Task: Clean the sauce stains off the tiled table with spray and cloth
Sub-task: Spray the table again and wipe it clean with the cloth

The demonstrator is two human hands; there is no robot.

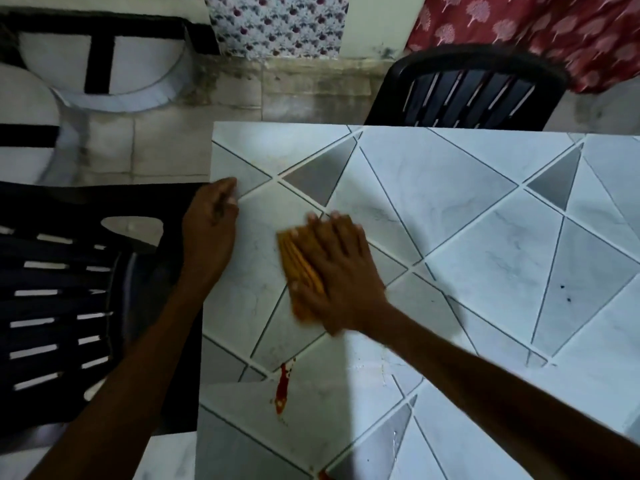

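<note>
cloth point(298, 268) — right hand point(341, 278) flat atop

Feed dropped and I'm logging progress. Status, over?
Left hand on table edge. Right hand flat, pressing cloth down. Red stain nearer, not yet wiped. Nothing blocking.

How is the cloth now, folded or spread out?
Folded, it seems: the cloth shows parallel layered edges beside the right hand, which presses it on the table.

Glossy, smooth marble-look tiles cover the tiled table point(467, 209); the folded orange cloth point(300, 268) looks ribbed and matt; both slatted chairs point(478, 95) are dark plastic
</note>
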